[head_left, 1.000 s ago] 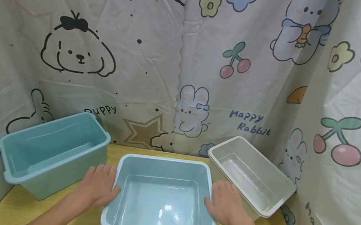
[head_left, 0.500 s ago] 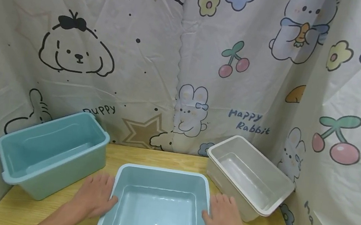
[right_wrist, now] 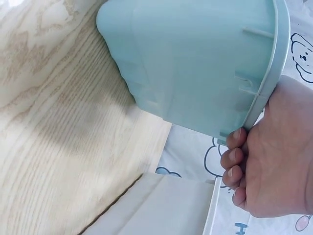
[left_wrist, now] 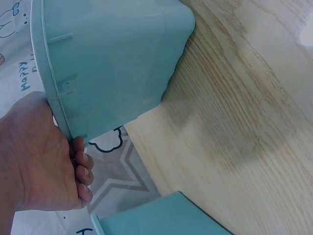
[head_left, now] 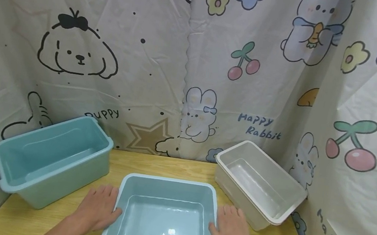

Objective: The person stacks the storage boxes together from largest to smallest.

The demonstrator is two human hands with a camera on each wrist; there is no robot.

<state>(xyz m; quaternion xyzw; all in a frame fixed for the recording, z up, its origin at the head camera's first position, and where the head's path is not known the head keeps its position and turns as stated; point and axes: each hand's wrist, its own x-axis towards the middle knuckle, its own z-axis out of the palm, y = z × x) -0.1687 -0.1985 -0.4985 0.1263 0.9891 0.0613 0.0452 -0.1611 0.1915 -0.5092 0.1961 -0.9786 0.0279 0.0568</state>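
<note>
A light blue plastic bin [head_left: 169, 189] is at the front middle, with nothing inside it in the head view. My left hand [head_left: 98, 205] grips its left rim, thumb over the edge. On the opposite side my right hand [head_left: 230, 230] holds the right rim the same way. In the left wrist view, the left hand's fingers [left_wrist: 84, 175] curl below the rim against the bin's outer wall [left_wrist: 107, 63]. The right wrist view has the right hand's fingers [right_wrist: 234, 159] curled likewise under the rim. Whether the bin's base touches the table cannot be told.
A teal bin [head_left: 67, 181] stands angled at the back left of the wooden table [head_left: 163, 166]. At the back right is a beige bin [head_left: 236, 188], also angled. Printed curtains [head_left: 153, 60] hang close behind and at both sides.
Both hands have brought the light blue bin nearer to me, away from the back curtain, mostly in the first half second. The teal and beige bins have stayed in place.
</note>
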